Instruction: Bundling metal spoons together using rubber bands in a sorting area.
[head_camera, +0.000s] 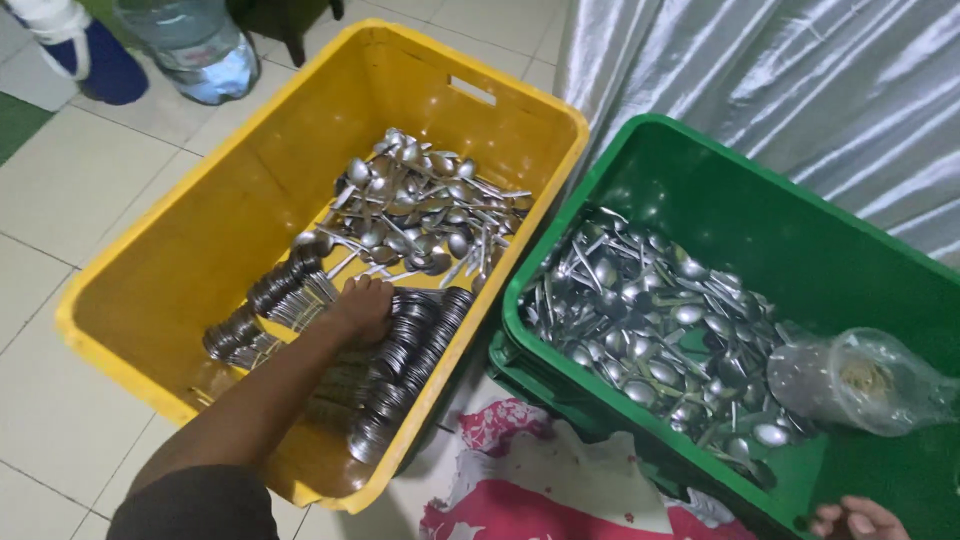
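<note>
Centrally, stacked spoons (400, 350): several nested rows along the near floor of the yellow crate (180, 260), with bare room toward its left wall. Left hand (362, 308), fingers curled, presses on the rows. Loose spoon pile (420, 205) beyond it, uncounted. Crates: two; the green crate (800, 230) touches on the right and holds loose spoons (650, 320) and one clear bag (860, 380). Right hand (858, 520) at the green rim, grip unclear.
</note>
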